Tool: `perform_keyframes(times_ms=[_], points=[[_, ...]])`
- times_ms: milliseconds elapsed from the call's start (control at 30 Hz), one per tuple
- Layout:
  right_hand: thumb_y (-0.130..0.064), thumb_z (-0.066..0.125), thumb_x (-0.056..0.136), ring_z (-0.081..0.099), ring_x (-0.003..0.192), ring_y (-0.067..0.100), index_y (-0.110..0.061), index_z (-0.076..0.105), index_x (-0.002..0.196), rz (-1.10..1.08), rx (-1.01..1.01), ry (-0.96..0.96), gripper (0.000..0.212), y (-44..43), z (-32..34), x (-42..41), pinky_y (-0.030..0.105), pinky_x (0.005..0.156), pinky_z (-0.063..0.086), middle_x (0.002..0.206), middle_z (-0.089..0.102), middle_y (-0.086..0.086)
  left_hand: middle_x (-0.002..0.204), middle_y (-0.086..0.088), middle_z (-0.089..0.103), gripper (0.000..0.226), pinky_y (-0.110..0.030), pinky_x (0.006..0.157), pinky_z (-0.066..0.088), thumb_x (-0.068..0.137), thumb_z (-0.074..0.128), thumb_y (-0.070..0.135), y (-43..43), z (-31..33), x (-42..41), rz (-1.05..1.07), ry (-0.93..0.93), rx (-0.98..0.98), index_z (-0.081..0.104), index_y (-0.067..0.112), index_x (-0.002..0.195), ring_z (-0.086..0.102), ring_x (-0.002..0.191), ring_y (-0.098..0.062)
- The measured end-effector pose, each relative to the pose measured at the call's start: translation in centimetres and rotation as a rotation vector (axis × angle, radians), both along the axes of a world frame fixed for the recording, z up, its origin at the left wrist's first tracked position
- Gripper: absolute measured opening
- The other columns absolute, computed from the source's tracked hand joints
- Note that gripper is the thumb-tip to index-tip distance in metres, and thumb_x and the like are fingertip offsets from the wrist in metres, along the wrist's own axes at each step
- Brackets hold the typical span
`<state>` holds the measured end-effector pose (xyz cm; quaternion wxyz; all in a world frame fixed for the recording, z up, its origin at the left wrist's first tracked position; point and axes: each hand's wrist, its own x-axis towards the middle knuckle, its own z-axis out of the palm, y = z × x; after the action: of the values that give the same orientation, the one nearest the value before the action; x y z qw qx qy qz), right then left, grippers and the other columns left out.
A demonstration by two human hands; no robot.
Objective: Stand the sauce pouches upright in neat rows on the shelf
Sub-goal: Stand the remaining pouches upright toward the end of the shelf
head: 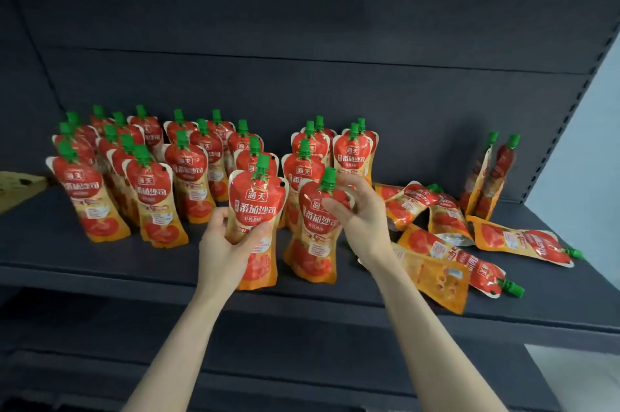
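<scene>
At front of shelf (100,264) | left grip (228,244) wrapped round upright pouch (256,207) | right grip (364,210) pinching neighbour pouch (313,244) near spout | step: squaring front row | next: release, fetch from toppled pile (436,244)

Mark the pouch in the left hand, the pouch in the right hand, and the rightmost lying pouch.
left-hand pouch (256,207), head view, red label front.
right-hand pouch (315,244), head view, lower front panel.
rightmost lying pouch (516,240), head view, mid body.
</scene>
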<state>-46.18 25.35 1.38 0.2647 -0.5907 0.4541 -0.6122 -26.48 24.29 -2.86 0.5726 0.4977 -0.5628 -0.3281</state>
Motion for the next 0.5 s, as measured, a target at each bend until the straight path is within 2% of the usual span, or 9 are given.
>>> perform_keyframes(times_ms=[67,167,233,300,433,500], points=[[-0.009,0.064,0.086,0.055,0.109,0.0,-0.024,0.056,0.111,-0.032,-0.005,0.018,0.03,-1.0,-0.1,1.9,0.031,0.096,0.05,0.11,0.058,-0.017,0.109,0.006,0.061,0.046,-0.026,0.079,0.05,0.075,0.074,0.03,-1.5,0.1,1.3,-0.026,0.002,-0.015,0.046,0.02,0.111,0.059,0.1,-0.007],[-0.013,0.062,0.088,0.054,0.109,-0.005,-0.026,0.055,0.113,-0.04,0.005,0.018,0.029,-2.3,-0.2,4.2,0.032,0.097,0.049,0.111,0.057,-0.022,0.106,0.011,0.059,0.044,-0.016,0.076,0.046,0.076,0.072,0.027,-3.4,-0.1,2.5,-0.085,0.004,-0.034,0.045,0.02,0.11,0.057,0.099,-0.002],[-0.016,0.063,0.087,0.058,0.109,0.003,-0.023,0.053,0.116,-0.046,0.031,-0.005,0.031,-2.8,-1.0,5.0,0.033,0.094,0.05,0.113,0.06,-0.016,0.107,0.01,0.057,0.045,-0.009,0.073,0.045,0.078,0.07,0.025,-4.2,-0.8,3.0,-0.12,-0.008,-0.041,0.043,0.018,0.113,0.055,0.098,0.002],[-0.016,0.068,0.084,0.061,0.107,0.008,-0.023,0.052,0.119,-0.041,0.095,-0.051,0.039,-2.4,-3.1,5.6,0.026,0.089,0.053,0.114,0.064,-0.009,0.11,0.01,0.055,0.046,-0.005,0.071,0.046,0.082,0.068,0.02,-4.5,-1.6,3.7,-0.183,0.009,-0.027,0.038,0.019,0.117,0.054,0.1,0.002],[-0.014,0.069,0.083,0.059,0.107,0.008,-0.031,0.048,0.109,-0.149,0.258,0.058,0.038,-0.9,-8.0,6.6,0.017,0.085,0.049,0.113,0.062,-0.004,0.113,0.025,0.048,0.054,-0.002,0.075,0.044,0.083,0.066,0.016,-4.6,-3.4,5.2,-0.33,-0.061,0.0,0.032,0.03,0.122,0.048,0.102,0.02],[-0.012,0.069,0.082,0.059,0.103,0.005,-0.024,0.049,0.112,-0.207,0.274,0.092,0.038,-1.0,-8.5,6.6,0.016,0.085,0.049,0.113,0.062,-0.003,0.113,0.024,0.051,0.053,-0.008,0.08,0.046,0.082,0.067,0.019,-5.1,-3.9,6.0,-0.356,-0.072,0.028,0.036,0.029,0.124,0.051,0.102,0.017]])
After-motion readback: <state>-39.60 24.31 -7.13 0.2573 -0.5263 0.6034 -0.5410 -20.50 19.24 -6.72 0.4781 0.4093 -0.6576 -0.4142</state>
